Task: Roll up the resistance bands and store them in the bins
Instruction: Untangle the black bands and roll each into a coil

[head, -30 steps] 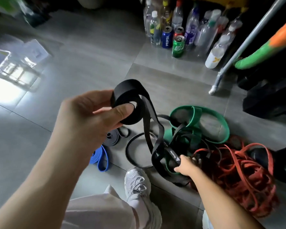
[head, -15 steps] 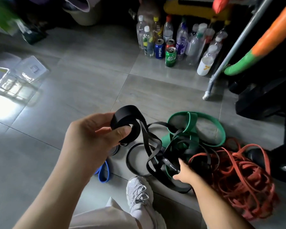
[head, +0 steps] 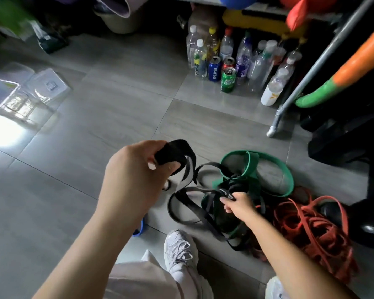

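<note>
My left hand (head: pixel 136 175) grips the rolled end of a black resistance band (head: pixel 173 154), held above the floor. The band's loose length (head: pixel 188 212) trails down and right into a tangled pile. Low over that pile, my right hand (head: pixel 238 205) pinches the same black band. A wide green band (head: pixel 274 167) lies looped under and behind the black one. To the right sits a heap of red bands (head: pixel 311 229). A blue band (head: pixel 139 228) peeks out below my left forearm. Clear plastic bins (head: pixel 13 100) stand on the floor at the far left.
Several bottles and cans (head: pixel 227 67) stand at the back. A metal pole (head: pixel 307 76) leans at the right, beside dark gym gear (head: pixel 343 134) and a weight (head: pixel 369 227). My white shoe (head: pixel 179 253) is at the bottom centre. Grey floor tiles (head: pixel 108 117) lie between me and the bins.
My left hand has lowered with the black roll and turned it. My right hand has shifted slightly along the black band in the pile. The view has tilted up.
</note>
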`<state>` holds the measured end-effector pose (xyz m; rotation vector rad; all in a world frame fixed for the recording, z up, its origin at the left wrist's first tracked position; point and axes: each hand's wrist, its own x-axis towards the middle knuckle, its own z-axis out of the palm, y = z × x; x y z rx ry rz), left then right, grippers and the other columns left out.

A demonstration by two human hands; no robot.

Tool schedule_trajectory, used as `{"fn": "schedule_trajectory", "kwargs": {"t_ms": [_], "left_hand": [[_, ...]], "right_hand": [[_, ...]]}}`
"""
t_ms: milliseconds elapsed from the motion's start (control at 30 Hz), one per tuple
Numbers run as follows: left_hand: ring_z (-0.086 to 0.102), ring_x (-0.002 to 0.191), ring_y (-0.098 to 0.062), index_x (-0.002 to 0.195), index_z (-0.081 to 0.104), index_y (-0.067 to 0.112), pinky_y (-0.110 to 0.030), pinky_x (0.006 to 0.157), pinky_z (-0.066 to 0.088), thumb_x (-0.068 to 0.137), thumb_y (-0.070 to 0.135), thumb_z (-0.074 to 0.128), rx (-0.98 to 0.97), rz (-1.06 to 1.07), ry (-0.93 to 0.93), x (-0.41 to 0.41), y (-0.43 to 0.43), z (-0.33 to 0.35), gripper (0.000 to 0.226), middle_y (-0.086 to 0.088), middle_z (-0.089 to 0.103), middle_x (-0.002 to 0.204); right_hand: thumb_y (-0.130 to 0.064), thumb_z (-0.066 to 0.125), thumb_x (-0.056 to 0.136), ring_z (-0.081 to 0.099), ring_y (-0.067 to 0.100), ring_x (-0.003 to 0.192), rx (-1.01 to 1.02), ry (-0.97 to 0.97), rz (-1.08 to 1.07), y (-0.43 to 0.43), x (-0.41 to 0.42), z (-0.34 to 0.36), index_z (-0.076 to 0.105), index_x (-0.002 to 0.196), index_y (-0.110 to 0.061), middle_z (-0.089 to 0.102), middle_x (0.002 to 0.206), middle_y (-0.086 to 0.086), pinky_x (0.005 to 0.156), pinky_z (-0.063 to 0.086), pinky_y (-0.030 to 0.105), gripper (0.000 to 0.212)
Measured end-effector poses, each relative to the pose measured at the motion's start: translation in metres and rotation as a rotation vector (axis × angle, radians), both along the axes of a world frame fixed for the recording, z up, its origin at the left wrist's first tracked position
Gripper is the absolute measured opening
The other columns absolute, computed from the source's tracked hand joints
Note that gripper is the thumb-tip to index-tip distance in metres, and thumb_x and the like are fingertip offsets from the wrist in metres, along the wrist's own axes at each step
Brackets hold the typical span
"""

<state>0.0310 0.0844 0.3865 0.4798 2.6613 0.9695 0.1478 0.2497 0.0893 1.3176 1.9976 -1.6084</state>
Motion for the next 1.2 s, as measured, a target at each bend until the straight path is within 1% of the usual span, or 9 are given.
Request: {"fn": "schedule_trajectory", "kwargs": {"t_ms": [100,233,300,433,600,833,933,1067,1200], "left_hand": [[0.065,0.078,-0.017,0.094,0.071,0.028,-0.027,0.070,0.047,0.077,0.025,0.074,-0.033,-0.022,0.064,0.001,-0.003,0.002,0.018,0.006,0.069,0.080],[0.062,0.082,-0.024,0.092,0.070,0.020,-0.034,0.072,0.049,0.079,0.024,0.070,-0.045,-0.067,0.091,0.008,-0.007,0.005,0.014,-0.003,0.068,0.078],[0.062,0.078,-0.025,0.089,0.069,0.020,-0.034,0.071,0.048,0.079,0.023,0.069,-0.051,-0.081,0.108,0.011,-0.009,0.007,0.011,-0.004,0.067,0.076],[0.063,0.080,-0.023,0.093,0.071,0.022,-0.034,0.072,0.051,0.078,0.020,0.070,0.020,-0.067,0.082,0.013,-0.012,0.015,0.016,-0.002,0.069,0.082],[0.064,0.082,-0.023,0.103,0.070,0.021,-0.028,0.069,0.047,0.079,0.020,0.070,0.060,-0.045,0.118,0.015,-0.010,0.023,0.024,-0.001,0.069,0.085],[0.063,0.080,-0.026,0.098,0.071,0.018,-0.032,0.071,0.050,0.079,0.019,0.071,0.102,-0.054,0.127,0.022,-0.005,0.030,0.019,-0.004,0.067,0.079],[0.062,0.080,-0.025,0.101,0.071,0.020,-0.030,0.070,0.048,0.078,0.020,0.072,0.114,-0.046,0.121,0.023,-0.003,0.031,0.023,0.001,0.064,0.076],[0.062,0.082,-0.024,0.101,0.071,0.019,-0.031,0.072,0.049,0.079,0.019,0.071,0.086,-0.052,0.116,0.020,-0.002,0.030,0.022,0.001,0.063,0.077],[0.062,0.079,-0.023,0.101,0.071,0.020,-0.029,0.069,0.048,0.079,0.020,0.071,0.072,-0.055,0.102,0.015,-0.003,0.030,0.022,0.000,0.065,0.076]], "right_hand": [[-0.017,0.061,0.090,0.056,0.012,0.060,-0.051,0.233,-0.094,0.015,-0.022,0.060,0.058,0.066,-0.009,0.063,0.062,0.001,0.066,0.043,0.024,0.025],[-0.028,0.062,0.089,0.059,0.011,0.093,-0.134,0.416,-0.009,0.028,-0.035,0.140,0.064,0.099,-0.011,0.067,0.096,0.000,0.090,0.043,0.021,0.019],[-0.023,0.056,0.093,0.058,0.008,0.085,-0.140,0.499,0.024,0.032,-0.036,0.178,0.063,0.088,-0.016,0.066,0.084,-0.004,0.085,0.043,0.021,0.011],[-0.036,0.052,0.091,0.053,0.010,0.057,-0.178,0.665,-0.067,0.039,-0.031,0.238,0.057,0.075,-0.014,0.059,0.055,-0.005,0.073,0.041,0.032,0.027],[-0.030,0.046,0.096,0.050,0.011,0.058,-0.386,0.934,-0.310,0.049,-0.028,0.287,0.049,0.075,-0.014,0.053,0.059,-0.004,0.069,0.040,0.027,0.027],[-0.030,0.044,0.099,0.057,0.012,0.094,0.109,0.756,-0.127,0.066,-0.041,0.299,0.063,0.074,-0.021,0.066,0.091,-0.003,0.096,0.040,0.030,0.033],[-0.030,0.042,0.100,0.057,0.012,0.094,0.041,0.848,-0.219,0.071,-0.055,0.312,0.061,0.078,-0.019,0.063,0.090,0.000,0.095,0.042,0.030,0.031],[-0.034,0.040,0.100,0.060,0.015,0.096,-0.096,0.965,-0.261,0.076,-0.078,0.337,0.060,0.085,-0.021,0.064,0.093,-0.001,0.061,0.049,0.023,0.029],[-0.032,0.043,0.099,0.061,0.016,0.091,-0.077,1.023,-0.250,0.078,-0.104,0.345,0.058,0.074,-0.018,0.064,0.085,0.001,0.080,0.050,0.028,0.033]]}}
